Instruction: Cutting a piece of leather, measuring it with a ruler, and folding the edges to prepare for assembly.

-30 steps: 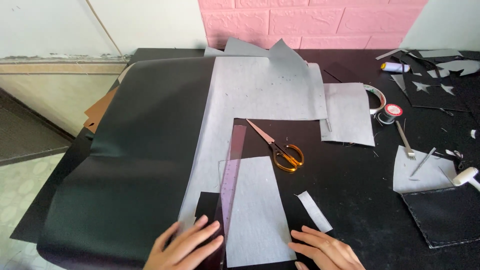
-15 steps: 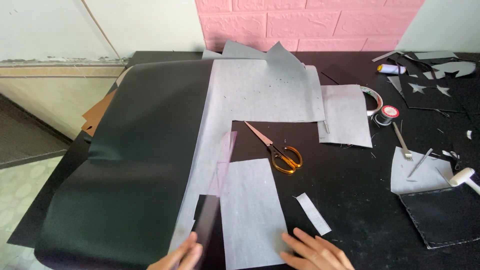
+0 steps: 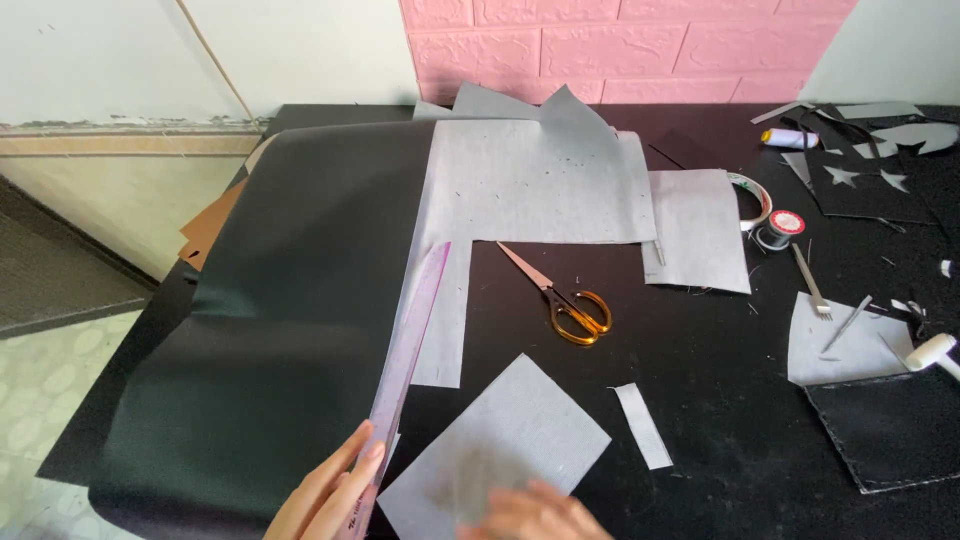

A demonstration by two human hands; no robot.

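Note:
My left hand (image 3: 330, 490) at the bottom edge grips the near end of a long clear pinkish ruler (image 3: 410, 340), which stands tilted along the edge of a large grey sheet (image 3: 530, 180). A big black leather sheet (image 3: 290, 300) lies to its left. My right hand (image 3: 530, 512), blurred, rests on a cut grey rectangle (image 3: 500, 440) turned at an angle on the black table (image 3: 720, 400). Orange-handled scissors (image 3: 562, 300) lie just beyond it.
A narrow grey strip (image 3: 642, 425) lies to the right of the rectangle. Further right are another grey piece (image 3: 698, 228), a tape roll (image 3: 752, 200), a thread spool (image 3: 782, 228), small metal tools (image 3: 812, 285), a white mallet (image 3: 935, 352) and a stitched black leather piece (image 3: 890, 425).
The ruler has been lifted and swung left onto the edge of the large grey sheet. The grey rectangle has been rotated and slid right under my right hand.

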